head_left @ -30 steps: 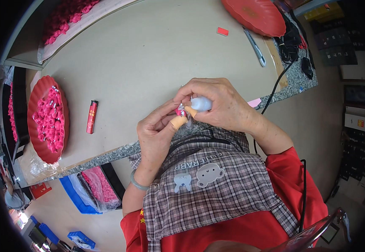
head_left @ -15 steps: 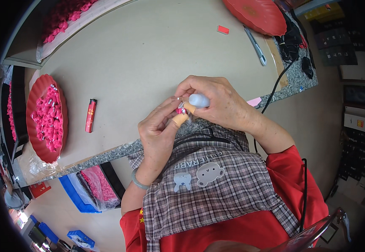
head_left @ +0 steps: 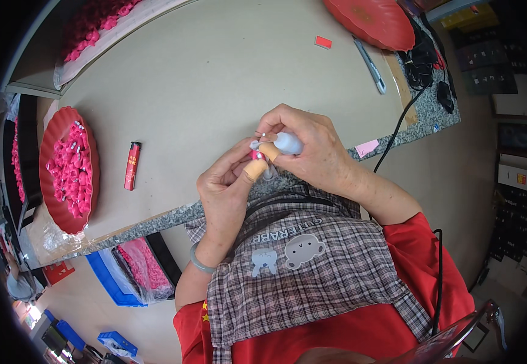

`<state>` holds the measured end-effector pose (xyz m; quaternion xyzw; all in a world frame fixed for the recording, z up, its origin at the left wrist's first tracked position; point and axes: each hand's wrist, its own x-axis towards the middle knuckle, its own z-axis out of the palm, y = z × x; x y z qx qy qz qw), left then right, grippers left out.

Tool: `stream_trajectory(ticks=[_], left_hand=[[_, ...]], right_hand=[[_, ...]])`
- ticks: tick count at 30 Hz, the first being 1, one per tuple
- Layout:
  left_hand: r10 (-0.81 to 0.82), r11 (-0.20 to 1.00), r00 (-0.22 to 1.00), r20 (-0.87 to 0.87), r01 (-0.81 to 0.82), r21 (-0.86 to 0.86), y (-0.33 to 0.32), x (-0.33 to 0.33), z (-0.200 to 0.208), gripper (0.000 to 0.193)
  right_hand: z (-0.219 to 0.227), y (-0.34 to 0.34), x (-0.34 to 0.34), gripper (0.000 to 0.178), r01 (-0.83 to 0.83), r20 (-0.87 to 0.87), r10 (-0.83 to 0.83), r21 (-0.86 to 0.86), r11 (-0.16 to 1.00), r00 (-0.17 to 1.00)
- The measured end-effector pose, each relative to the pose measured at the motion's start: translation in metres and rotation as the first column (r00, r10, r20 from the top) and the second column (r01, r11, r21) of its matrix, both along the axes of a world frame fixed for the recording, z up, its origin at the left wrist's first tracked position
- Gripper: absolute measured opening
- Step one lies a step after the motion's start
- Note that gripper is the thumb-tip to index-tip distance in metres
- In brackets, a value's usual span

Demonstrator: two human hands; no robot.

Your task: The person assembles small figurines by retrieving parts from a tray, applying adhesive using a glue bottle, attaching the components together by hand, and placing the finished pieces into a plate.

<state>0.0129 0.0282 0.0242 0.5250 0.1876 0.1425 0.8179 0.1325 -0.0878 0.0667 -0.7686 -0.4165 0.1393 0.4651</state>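
Observation:
Near the table's front edge, my left hand (head_left: 222, 185) is closed on a small pink piece (head_left: 257, 156), pinched between thumb and fingers. Small pale bits show on the piece; fingers hide most of it. My right hand (head_left: 321, 148) is closed around a small pale-blue bottle (head_left: 288, 144), its far end lost behind the fingers. Its thumb and fingertips meet the left hand's right at the pink piece. Tan finger covers (head_left: 255, 169) sit on both thumbs. Something clear and filmy (head_left: 269, 174) shows just below the fingertips; I cannot tell what it is.
At left stands a red scalloped tray (head_left: 44, 176) of pink pieces, beside a red lighter (head_left: 132, 165). Toward the far right are a red block (head_left: 323, 42), a utility knife (head_left: 369, 65), another red tray (head_left: 375, 24) and black cables (head_left: 418, 67). A blue crate (head_left: 109, 282) sits below the table.
Both hands stay together with small finger shifts. The left thumb has moved slightly up and left, and a pale bit now shows at the right fingertips above the pink piece.

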Motion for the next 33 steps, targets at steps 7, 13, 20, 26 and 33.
stream_trajectory(ticks=[7, 13, 20, 26, 33], left_hand=[[-0.044, 0.998, 0.999, 0.000, 0.044, 0.050, 0.000, 0.001, 0.004, 0.031], [-0.022, 0.995, 0.995, 0.095, 0.031, -0.097, 0.009, 0.002, 0.000, 0.031], [-0.034, 0.960, 0.969, 0.245, 0.100, -0.263, 0.017, 0.002, -0.010, 0.045], [-0.044, 0.936, 0.953, 0.299, 0.144, -0.322, 0.025, -0.002, -0.015, 0.047], [-0.010, 0.866, 0.944, 0.331, 0.174, -0.470, 0.028, -0.002, -0.014, 0.047]], right_hand=[[-0.002, 0.000, -0.001, 0.019, 0.025, -0.105, -0.028, -0.023, 0.999, 0.994], [-0.006, 0.001, -0.013, 0.021, 0.101, -0.074, -0.094, 0.097, 0.990, 0.993], [0.000, -0.010, 0.000, 0.019, 0.157, -0.155, -0.116, 0.280, 0.947, 0.981], [0.031, -0.039, 0.031, 0.023, 0.261, 0.122, -0.297, 0.248, 0.933, 0.947], [0.053, -0.079, 0.065, 0.017, 0.441, 0.246, -0.481, 0.202, 0.875, 0.842]])
